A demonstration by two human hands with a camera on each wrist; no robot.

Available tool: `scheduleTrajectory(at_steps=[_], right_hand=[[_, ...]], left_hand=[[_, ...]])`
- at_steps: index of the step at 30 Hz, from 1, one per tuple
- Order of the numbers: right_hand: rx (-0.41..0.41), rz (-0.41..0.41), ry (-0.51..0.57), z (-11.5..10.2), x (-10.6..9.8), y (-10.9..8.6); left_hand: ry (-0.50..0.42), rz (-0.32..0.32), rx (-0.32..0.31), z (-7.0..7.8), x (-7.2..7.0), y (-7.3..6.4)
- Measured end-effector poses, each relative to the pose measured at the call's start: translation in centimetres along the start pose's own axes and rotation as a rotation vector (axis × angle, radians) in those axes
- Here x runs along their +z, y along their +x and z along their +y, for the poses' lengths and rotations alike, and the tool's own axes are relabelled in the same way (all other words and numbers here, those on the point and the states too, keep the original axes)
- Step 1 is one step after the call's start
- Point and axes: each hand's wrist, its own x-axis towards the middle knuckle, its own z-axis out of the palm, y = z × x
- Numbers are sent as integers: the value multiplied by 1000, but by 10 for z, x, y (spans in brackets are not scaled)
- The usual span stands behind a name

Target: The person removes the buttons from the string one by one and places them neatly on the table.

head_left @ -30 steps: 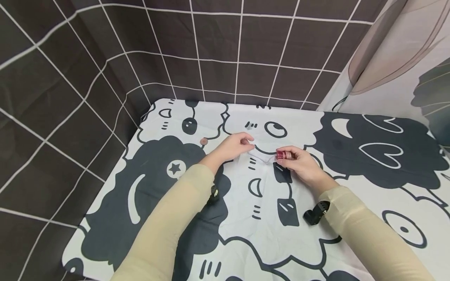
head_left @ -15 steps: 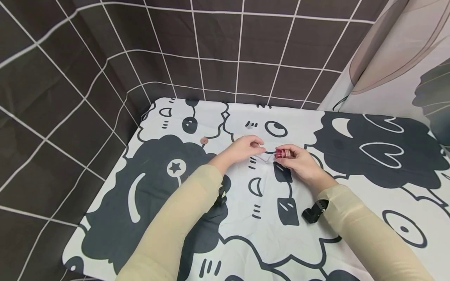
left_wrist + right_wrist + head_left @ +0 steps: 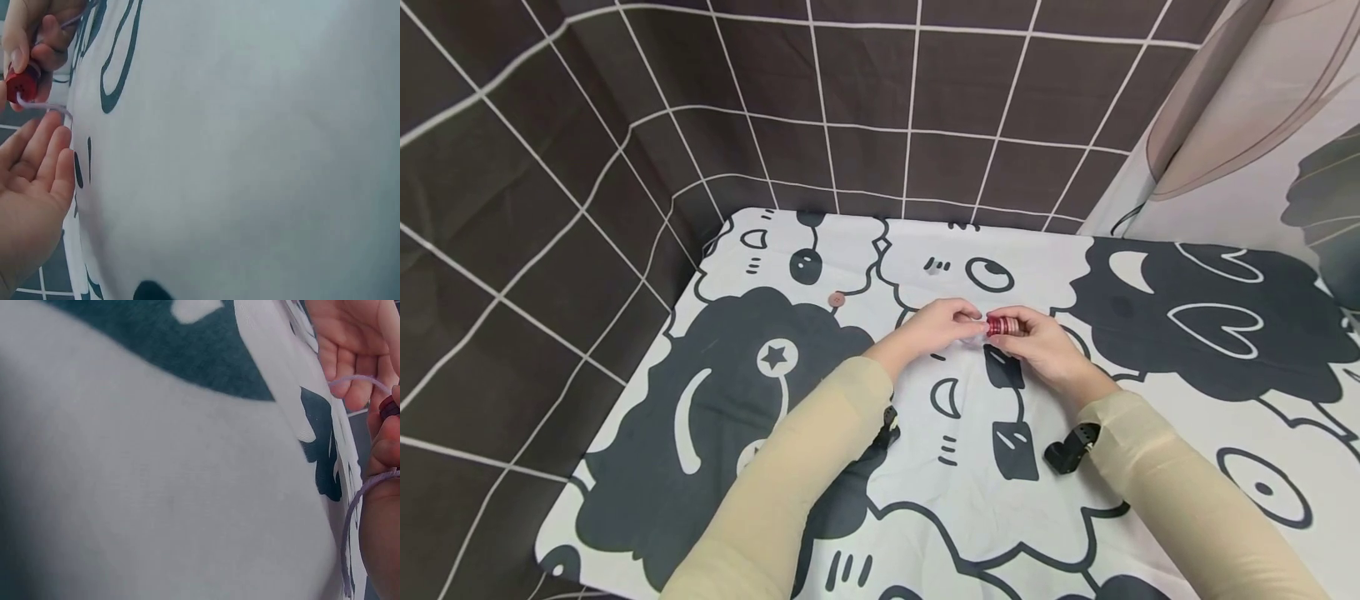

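In the head view my right hand (image 3: 1041,346) grips a short stack of red and pink buttons (image 3: 1002,326) between thumb and fingers. A lavender cord (image 3: 44,105) comes out of the stack's red end disc (image 3: 22,85) in the left wrist view. My left hand (image 3: 942,325) is close against the stack's left end, its thumb tip at the end disc. Its visible fingers (image 3: 47,150) are loosely extended, with the cord at their tips. More cord (image 3: 353,519) hangs beside the right hand in the right wrist view. The stack's far end is hidden inside the right hand.
A loose pinkish-brown button (image 3: 837,299) lies on the patterned black-and-white cloth (image 3: 917,508), beyond the left forearm. Dark gridded fabric (image 3: 865,92) rises behind and to the left. A light curtain (image 3: 1247,150) hangs at the right.
My left hand has moved right, from a gap away up to the end of the button stack. The right hand stays nearly in place and keeps its grip on the stack.
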Motion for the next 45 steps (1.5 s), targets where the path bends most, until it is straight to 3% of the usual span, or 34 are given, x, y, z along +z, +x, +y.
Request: scheduleTrajectory(at_steps=[10,19,26,33,45], right_hand=[[-37,-8,66,4,0,0],[-37,-9,46,5,-1,0],[-34,-17,68,2,1,-1],[-31,-12,23,-1,3,1],[17,9,10,2,6,3]], left_hand=[[-76,11,10,4,6,1],[-112,6,4,6,7,1],[-125,20,13,2,7,1],[-178,45,7,-2,5,0],[-189,75,4,-9,0,-1]])
